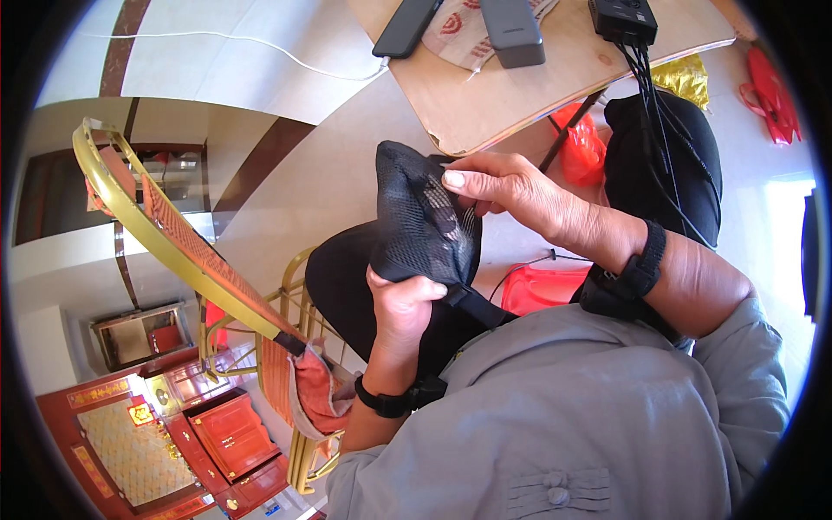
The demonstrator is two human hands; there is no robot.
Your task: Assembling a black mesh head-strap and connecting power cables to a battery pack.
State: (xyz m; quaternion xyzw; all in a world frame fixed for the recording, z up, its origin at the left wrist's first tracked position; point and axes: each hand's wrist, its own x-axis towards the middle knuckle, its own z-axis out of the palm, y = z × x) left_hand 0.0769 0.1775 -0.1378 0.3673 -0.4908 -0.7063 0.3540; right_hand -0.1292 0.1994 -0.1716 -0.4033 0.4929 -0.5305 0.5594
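Note:
A black mesh pouch-like piece [406, 208] is held up over my lap; its exact kind I cannot make out. My left hand [403, 308] grips its lower edge, thumb on top and the fingers hidden behind the mesh. At the upper right edge my right hand [511, 186] pinches the fabric between thumb and fingers. Between the hands the mesh sags into folds, and light shows through its thinner part. A black strap [478, 305] hangs from the lower right corner, close to my left thumb.
A wooden table [485, 104] ahead carries a black phone [407, 26] on a white cable, a grey power bank [513, 35] and a black box [624, 19] with several cables running down. Red plastic bags [579, 147] lie beneath. A gold-framed chair [173, 234] stands at my left.

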